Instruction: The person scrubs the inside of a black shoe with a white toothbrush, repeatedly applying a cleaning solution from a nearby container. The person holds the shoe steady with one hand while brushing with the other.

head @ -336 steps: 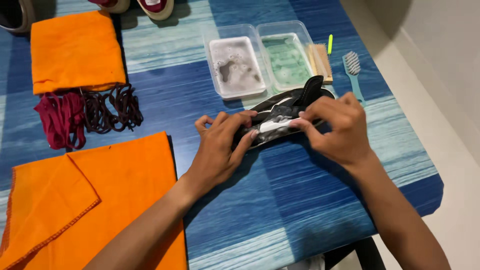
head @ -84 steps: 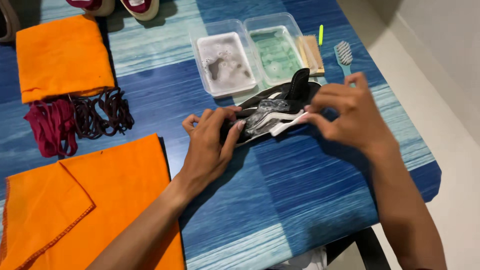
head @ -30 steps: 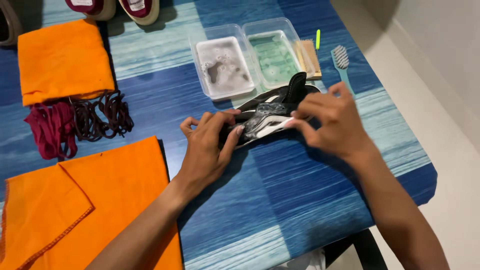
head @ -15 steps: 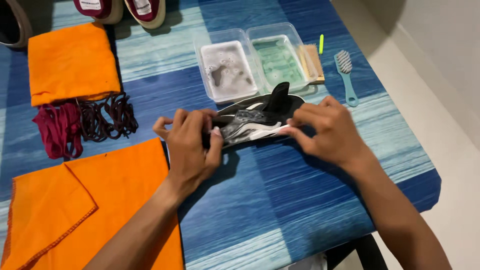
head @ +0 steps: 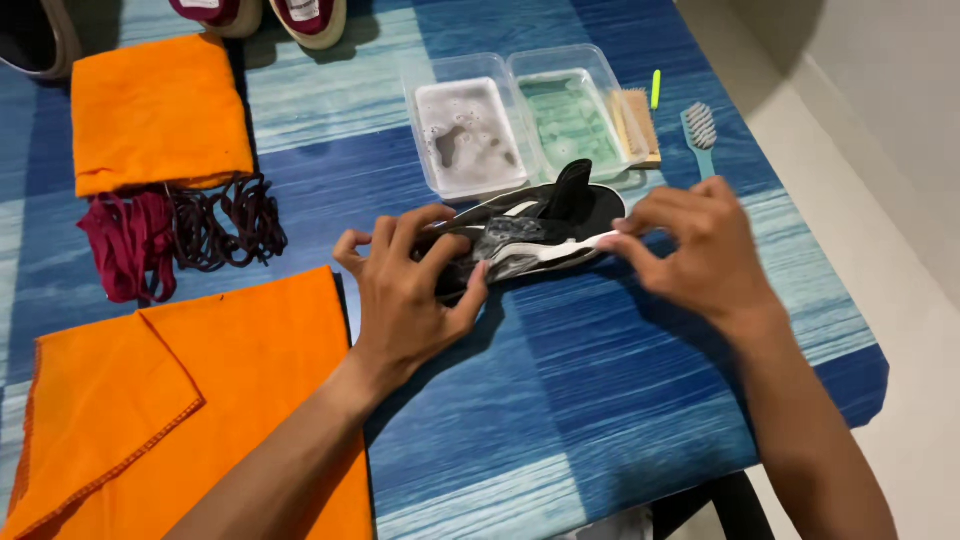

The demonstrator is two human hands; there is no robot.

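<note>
A black shoe (head: 530, 235) with grey and white panels lies on its side in the middle of the blue striped desk (head: 620, 400), gripped at both ends. The left hand (head: 410, 290) clamps its near-left end, fingers curled over the top. The right hand (head: 695, 245) pinches the right end between thumb and fingertips. The shoe carries no laces; dark red laces (head: 130, 245) and darker laces (head: 225, 220) lie bundled at the far left, so unlacing looks done. Just beyond the shoe stand a tub of soapy water (head: 465, 135) and a tub of greenish water (head: 570, 115), with a wooden brush (head: 635, 125) and a light blue brush (head: 700, 135) untouched to their right. Scrubbing seems not yet begun. Orange cloths (head: 160, 110) lie dry-looking at left.
</note>
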